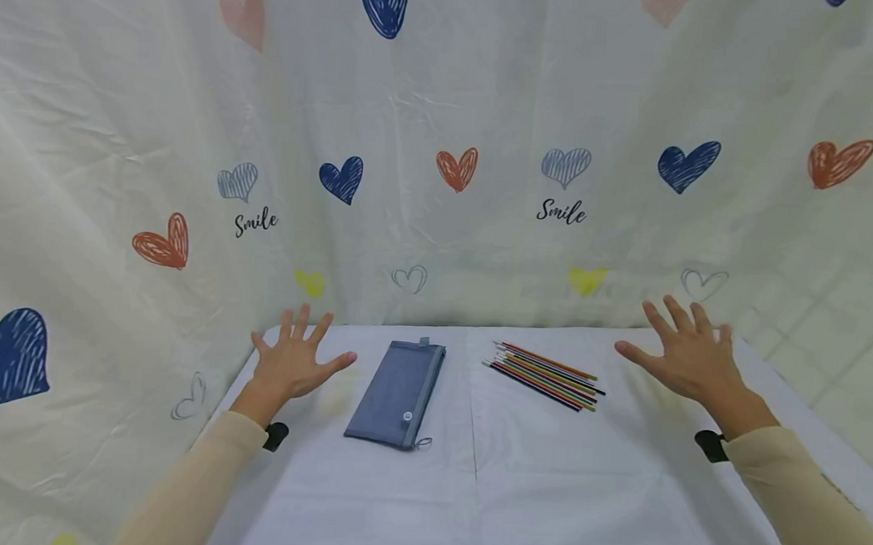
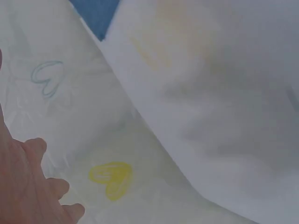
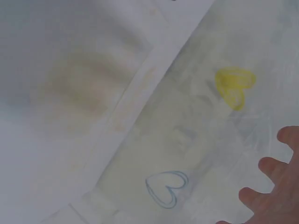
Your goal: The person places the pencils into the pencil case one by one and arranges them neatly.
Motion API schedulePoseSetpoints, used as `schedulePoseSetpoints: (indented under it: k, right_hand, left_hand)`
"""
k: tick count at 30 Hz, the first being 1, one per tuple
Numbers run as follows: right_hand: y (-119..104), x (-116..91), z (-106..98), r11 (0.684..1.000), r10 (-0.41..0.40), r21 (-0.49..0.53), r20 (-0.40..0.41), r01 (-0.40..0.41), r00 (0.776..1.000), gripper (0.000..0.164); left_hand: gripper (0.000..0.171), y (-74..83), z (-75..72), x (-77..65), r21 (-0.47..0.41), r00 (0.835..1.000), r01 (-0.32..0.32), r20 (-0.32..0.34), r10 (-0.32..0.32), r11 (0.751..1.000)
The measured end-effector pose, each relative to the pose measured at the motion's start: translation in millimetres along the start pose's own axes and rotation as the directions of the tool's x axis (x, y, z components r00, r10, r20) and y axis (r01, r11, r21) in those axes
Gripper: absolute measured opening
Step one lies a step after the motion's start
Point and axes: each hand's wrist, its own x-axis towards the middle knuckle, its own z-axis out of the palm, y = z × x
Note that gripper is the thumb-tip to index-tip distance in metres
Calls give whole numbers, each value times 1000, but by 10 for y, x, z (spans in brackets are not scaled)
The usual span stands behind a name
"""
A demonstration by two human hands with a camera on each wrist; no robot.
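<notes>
In the head view a blue-grey zippered pencil pouch [image 1: 392, 391] lies flat on the white tabletop, left of the middle. To its right is a bundle of colored pencils [image 1: 546, 377], side by side and slanting down to the right. My left hand [image 1: 293, 365] hovers left of the pouch, its fingers spread and holding nothing. Over the table's right side my right hand [image 1: 690, 359] is likewise raised with spread fingers, apart from the pencils. A corner of the pouch [image 2: 99, 16] shows at the top of the left wrist view.
A pale curtain [image 1: 482, 259] printed with hearts and "Smile" hangs behind the table and along its left side. The white table [image 1: 422, 505] has its far edge close to that curtain. Pale floor tiles [image 1: 866, 365] show at the right.
</notes>
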Motion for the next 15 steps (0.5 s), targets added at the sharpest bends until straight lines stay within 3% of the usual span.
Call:
schedulePoseSetpoints:
  k: [5, 9, 12, 15]
  right_hand:
    - [-241, -38, 69, 997, -23, 70, -44, 26, 999, 103]
    - [-457, -76, 104, 988, -44, 144, -83, 56, 996, 96]
    - [-592, -105, 114, 973, -58, 218, -94, 77, 994, 90]
    - [-692, -115, 141, 943, -77, 319, -68, 95, 995, 84]
  left_hand:
    - [103, 100, 36, -72, -50, 999, -15, -38, 13, 999]
    - [99, 239, 82, -133, -155, 995, -40, -101, 25, 987]
    - [93, 354, 121, -173, -239, 985, -76, -170, 36, 968]
    - [85, 448, 171, -193, -316, 964, -120, -266, 33, 941]
